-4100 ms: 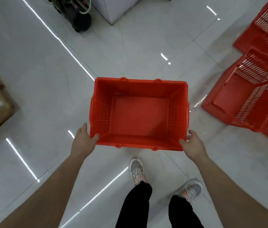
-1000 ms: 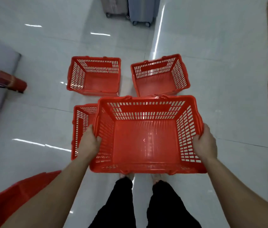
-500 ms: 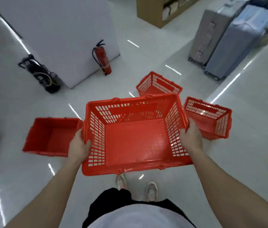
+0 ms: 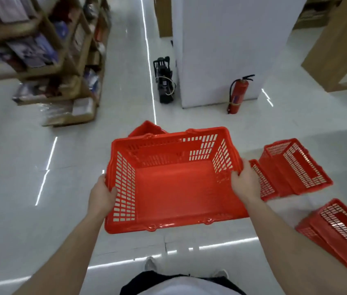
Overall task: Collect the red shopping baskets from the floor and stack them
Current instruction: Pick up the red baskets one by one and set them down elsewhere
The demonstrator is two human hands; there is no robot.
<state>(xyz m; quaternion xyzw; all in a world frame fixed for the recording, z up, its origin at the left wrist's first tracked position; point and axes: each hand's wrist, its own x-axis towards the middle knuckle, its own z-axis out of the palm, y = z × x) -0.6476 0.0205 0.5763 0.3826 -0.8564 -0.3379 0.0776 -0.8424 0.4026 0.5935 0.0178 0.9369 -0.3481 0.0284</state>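
At chest height the carried basket (image 4: 174, 182) is clamped by its short sides: left hand (image 4: 101, 196) and right hand (image 4: 246, 184), both closed on the rim. View has swung left since half a second ago; floor baskets now sit right (image 4: 296, 169), lower right (image 4: 343, 233), and one probably behind the carried one (image 4: 147, 128), mostly hidden. Nothing nested yet; that hidden one looks like the target.

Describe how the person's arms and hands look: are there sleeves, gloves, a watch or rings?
Both forearms are bare up to the frame's edge; no sleeves show. The left hand and right hand wear no gloves. No watch, bracelet or ring is visible on either wrist or on the fingers that show. Some fingertips are hidden by the basket's walls.
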